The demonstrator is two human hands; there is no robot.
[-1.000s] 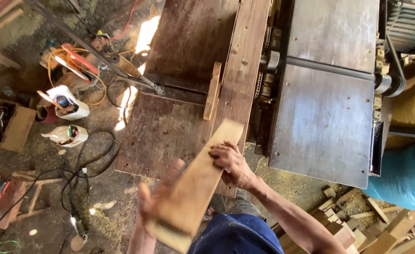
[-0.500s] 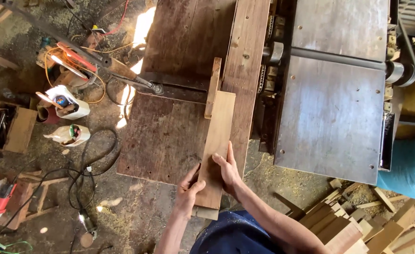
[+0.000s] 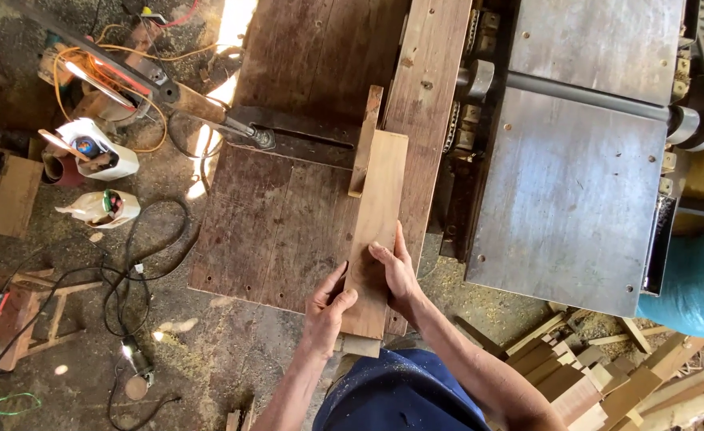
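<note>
Steel planer table [image 3: 575,183] at right. Wooden bench [image 3: 288,223] at centre. Board [image 3: 377,223] flat along bench's right edge, beside a thin strip [image 3: 365,142], near end overhanging. Left hand [image 3: 325,313] gripping board's left edge; right hand [image 3: 394,271] pressed open on top.

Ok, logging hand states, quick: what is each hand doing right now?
Left hand: grips the near left edge of the wooden board.
Right hand: rests palm-down on the board, fingers flat, near its right edge.
</note>
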